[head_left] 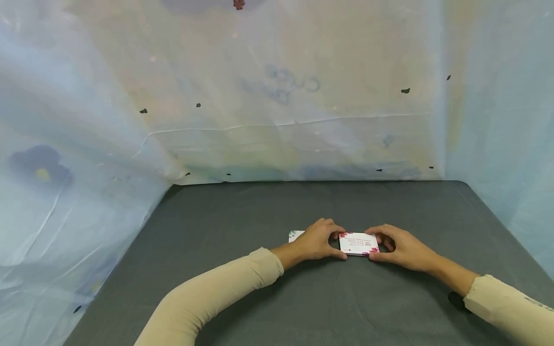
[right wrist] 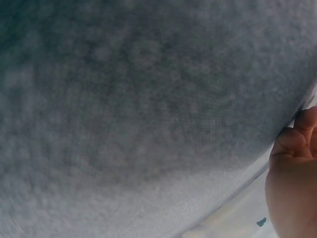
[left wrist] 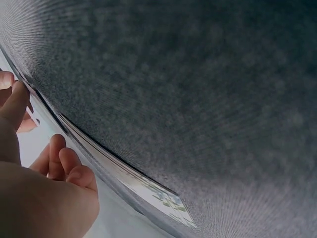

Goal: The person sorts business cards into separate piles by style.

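A white business card with pink flowers in its corners and small print lies face up between the two hands, with more cards showing as a thin edge under it. My left hand grips this stack at its left side, thumb at the near corner and fingers at the far one. On the opposite side my right hand pinches the right edge the same way. Partly covered by the left hand is a second white card stack with green leaves, seen low in the left wrist view as a flat white stack.
Dark grey cloth covers the table. Pale flower-patterned sheeting hangs along the back and both sides. A dark band shows at the right wrist by the cream sleeve.
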Action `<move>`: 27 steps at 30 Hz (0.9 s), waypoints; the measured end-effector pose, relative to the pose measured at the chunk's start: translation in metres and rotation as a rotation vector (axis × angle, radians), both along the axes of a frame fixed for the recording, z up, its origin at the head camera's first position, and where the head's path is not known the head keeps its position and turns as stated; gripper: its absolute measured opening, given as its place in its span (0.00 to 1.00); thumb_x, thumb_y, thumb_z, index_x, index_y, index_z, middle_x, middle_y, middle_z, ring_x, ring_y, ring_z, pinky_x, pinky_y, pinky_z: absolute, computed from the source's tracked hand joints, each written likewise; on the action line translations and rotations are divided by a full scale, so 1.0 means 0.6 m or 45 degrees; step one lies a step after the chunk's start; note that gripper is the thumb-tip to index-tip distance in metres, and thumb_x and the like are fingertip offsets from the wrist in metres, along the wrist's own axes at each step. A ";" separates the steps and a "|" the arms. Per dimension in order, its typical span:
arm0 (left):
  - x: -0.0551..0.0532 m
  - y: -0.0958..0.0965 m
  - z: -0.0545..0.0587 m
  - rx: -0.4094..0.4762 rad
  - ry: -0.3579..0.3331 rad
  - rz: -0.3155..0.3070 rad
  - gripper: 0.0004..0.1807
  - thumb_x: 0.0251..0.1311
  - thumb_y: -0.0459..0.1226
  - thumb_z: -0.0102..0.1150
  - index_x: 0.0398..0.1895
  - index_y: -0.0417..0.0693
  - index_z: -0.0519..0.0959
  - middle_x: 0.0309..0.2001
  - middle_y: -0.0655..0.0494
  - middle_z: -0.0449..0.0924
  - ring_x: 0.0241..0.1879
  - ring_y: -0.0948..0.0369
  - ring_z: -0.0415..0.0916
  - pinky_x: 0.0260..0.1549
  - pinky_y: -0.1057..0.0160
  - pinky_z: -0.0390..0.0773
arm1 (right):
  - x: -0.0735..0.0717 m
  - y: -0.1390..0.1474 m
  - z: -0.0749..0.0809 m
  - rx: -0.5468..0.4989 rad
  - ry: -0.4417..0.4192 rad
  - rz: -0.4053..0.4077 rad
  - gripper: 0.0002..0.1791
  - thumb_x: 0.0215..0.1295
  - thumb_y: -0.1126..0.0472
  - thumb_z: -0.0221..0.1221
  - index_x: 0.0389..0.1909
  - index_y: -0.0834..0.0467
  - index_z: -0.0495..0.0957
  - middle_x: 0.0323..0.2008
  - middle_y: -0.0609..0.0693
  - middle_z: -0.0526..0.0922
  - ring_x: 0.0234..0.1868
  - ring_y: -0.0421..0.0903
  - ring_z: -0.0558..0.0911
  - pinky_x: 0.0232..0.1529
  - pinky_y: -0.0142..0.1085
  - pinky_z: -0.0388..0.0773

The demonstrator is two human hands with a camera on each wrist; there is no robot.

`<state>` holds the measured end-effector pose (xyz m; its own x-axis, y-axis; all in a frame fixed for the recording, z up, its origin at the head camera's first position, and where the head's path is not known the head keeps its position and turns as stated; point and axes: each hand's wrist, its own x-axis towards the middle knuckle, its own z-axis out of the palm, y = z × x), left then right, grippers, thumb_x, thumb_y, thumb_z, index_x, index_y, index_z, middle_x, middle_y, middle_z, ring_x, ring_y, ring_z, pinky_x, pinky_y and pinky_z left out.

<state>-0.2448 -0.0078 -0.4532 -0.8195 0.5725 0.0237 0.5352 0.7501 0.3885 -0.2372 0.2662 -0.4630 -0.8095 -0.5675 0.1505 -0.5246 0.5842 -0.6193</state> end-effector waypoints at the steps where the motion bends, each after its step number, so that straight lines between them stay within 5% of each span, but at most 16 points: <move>1: 0.000 0.000 0.000 -0.004 0.000 0.001 0.36 0.49 0.58 0.73 0.61 0.58 0.79 0.38 0.66 0.72 0.38 0.69 0.64 0.40 0.72 0.67 | 0.000 0.000 0.000 0.002 0.007 -0.004 0.28 0.58 0.46 0.70 0.58 0.48 0.77 0.35 0.43 0.72 0.26 0.34 0.67 0.29 0.29 0.66; 27: -0.007 -0.006 -0.001 -0.080 0.035 0.043 0.34 0.51 0.60 0.71 0.60 0.59 0.80 0.37 0.66 0.73 0.38 0.67 0.61 0.42 0.70 0.66 | -0.009 -0.008 0.005 0.084 0.036 -0.025 0.27 0.57 0.45 0.71 0.55 0.51 0.80 0.34 0.43 0.70 0.28 0.34 0.65 0.30 0.29 0.63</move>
<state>-0.2490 -0.0111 -0.4541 -0.8380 0.5456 0.0114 0.5190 0.7904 0.3255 -0.2428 0.2615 -0.4602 -0.8167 -0.5608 0.1363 -0.5293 0.6339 -0.5639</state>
